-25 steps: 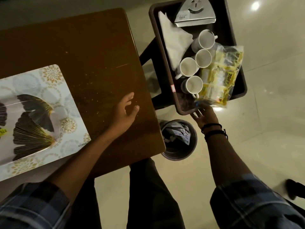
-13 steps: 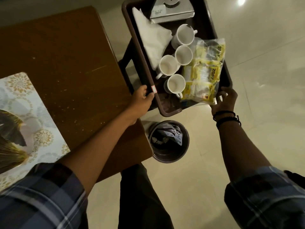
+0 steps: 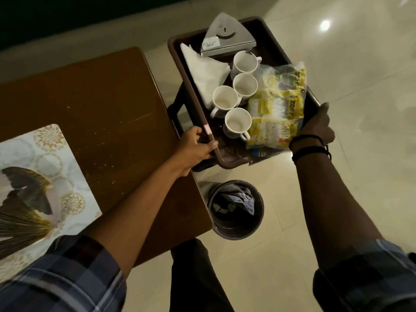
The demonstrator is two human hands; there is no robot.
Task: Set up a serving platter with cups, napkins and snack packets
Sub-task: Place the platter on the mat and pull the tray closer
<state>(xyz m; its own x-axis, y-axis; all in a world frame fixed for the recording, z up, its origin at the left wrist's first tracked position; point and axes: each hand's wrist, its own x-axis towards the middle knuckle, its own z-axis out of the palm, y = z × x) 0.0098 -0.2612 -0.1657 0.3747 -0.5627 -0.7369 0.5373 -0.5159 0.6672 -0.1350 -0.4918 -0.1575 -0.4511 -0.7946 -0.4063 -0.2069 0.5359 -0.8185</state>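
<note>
While both hands clamp the brown tray [image 3: 265,25] — left hand [image 3: 195,147] near-left rim, right hand [image 3: 317,127] right rim — cups [image 3: 238,122], napkins [image 3: 206,73], snack packets [image 3: 278,106] sit loaded; patterned platter [image 3: 29,176] on table [image 3: 101,95] awaits — setup apparently unstarted.

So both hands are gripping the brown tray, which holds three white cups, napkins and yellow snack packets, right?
Not quite: the head view shows four white cups in the brown tray, not three. The left hand and right hand do grip it, with napkins and yellow snack packets inside.

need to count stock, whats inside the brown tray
Inside the brown tray: four white cups, white napkins, a metal napkin holder and yellow snack packets. What lies under the packets is hidden.
</note>
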